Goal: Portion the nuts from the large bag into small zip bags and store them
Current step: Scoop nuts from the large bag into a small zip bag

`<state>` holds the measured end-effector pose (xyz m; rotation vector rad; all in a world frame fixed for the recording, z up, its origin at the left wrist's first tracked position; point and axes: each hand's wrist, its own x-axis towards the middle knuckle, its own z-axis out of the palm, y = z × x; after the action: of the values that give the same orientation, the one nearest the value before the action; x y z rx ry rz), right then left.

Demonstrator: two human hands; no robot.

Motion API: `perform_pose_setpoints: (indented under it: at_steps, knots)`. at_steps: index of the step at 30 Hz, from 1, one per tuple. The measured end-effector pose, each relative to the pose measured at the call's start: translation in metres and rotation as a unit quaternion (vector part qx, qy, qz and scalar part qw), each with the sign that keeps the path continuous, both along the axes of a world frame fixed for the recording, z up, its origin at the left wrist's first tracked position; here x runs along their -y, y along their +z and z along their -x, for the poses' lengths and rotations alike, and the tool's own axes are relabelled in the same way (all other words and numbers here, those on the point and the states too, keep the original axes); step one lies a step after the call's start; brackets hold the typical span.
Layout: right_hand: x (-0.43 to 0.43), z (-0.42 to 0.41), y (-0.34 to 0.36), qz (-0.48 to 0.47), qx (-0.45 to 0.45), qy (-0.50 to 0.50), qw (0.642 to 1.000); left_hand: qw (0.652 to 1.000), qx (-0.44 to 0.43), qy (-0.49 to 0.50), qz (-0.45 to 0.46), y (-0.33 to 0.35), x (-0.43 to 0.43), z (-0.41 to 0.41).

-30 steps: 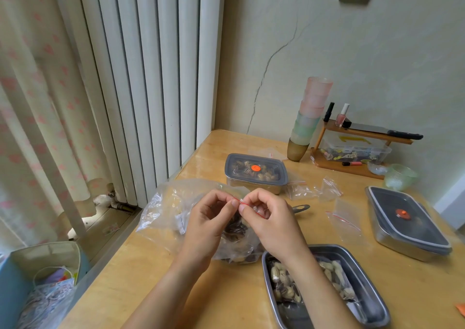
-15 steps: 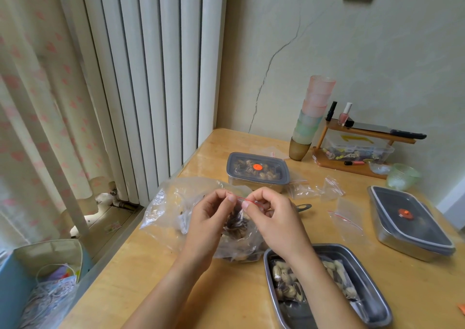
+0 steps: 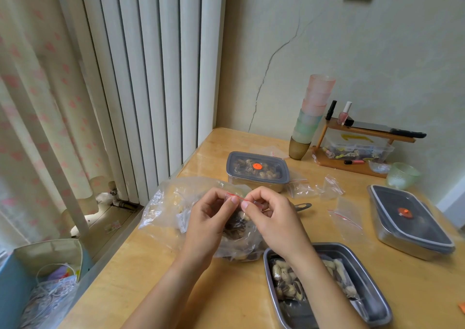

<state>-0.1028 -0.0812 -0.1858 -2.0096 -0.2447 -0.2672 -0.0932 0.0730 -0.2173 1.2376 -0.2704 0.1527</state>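
Observation:
I hold a small zip bag (image 3: pixel 237 221) with dark striped nuts in front of me, above the table. My left hand (image 3: pixel 210 221) and my right hand (image 3: pixel 273 221) each pinch its red zip strip at the top, fingertips almost touching. Behind and under my hands lies the large clear bag (image 3: pixel 171 200), crumpled, with nuts inside. An open steel tray (image 3: pixel 372 293) at my right wrist holds filled small bags of nuts. A lidded steel box (image 3: pixel 256 169) with nuts inside stands further back.
Empty small zip bags (image 3: pixel 344 214) lie to the right of my hands. A second lidded steel box (image 3: pixel 412 224) sits at the right edge. Stacked cups (image 3: pixel 310 117), a wooden rack (image 3: pixel 352 157) and a green glass bowl (image 3: pixel 402 176) line the wall. The table edge runs along the left.
My fingertips have shifted slightly along the red zip strip, and the small bag sits a little lower between my hands. The rest of the table is unchanged.

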Motion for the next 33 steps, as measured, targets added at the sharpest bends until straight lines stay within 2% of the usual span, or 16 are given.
perform_pose_setpoints:
  at_steps: [10,16,22,24,28,33]
  knots:
    - [0.002,0.0,0.002,0.006,0.006,-0.013,1.0,1.0,0.006,-0.005,-0.017,0.0,0.0,0.0]
    - [0.005,0.0,0.004,-0.052,-0.015,-0.02,0.998,1.0,-0.005,0.021,-0.005,-0.002,-0.006,-0.006]
    - [0.005,-0.001,0.003,-0.1,-0.003,-0.039,0.994,0.997,0.032,-0.048,-0.045,-0.003,-0.004,0.004]
    - [0.005,0.001,0.001,-0.086,0.015,-0.065,0.994,0.994,0.049,-0.078,-0.056,-0.005,-0.004,0.007]
    - [0.005,0.003,0.001,0.004,0.078,-0.062,0.995,0.99,0.091,-0.059,-0.095,-0.006,-0.006,0.006]
    - [0.005,0.007,0.009,0.038,0.068,-0.057,0.995,0.994,0.074,-0.036,-0.071,0.005,-0.008,0.009]
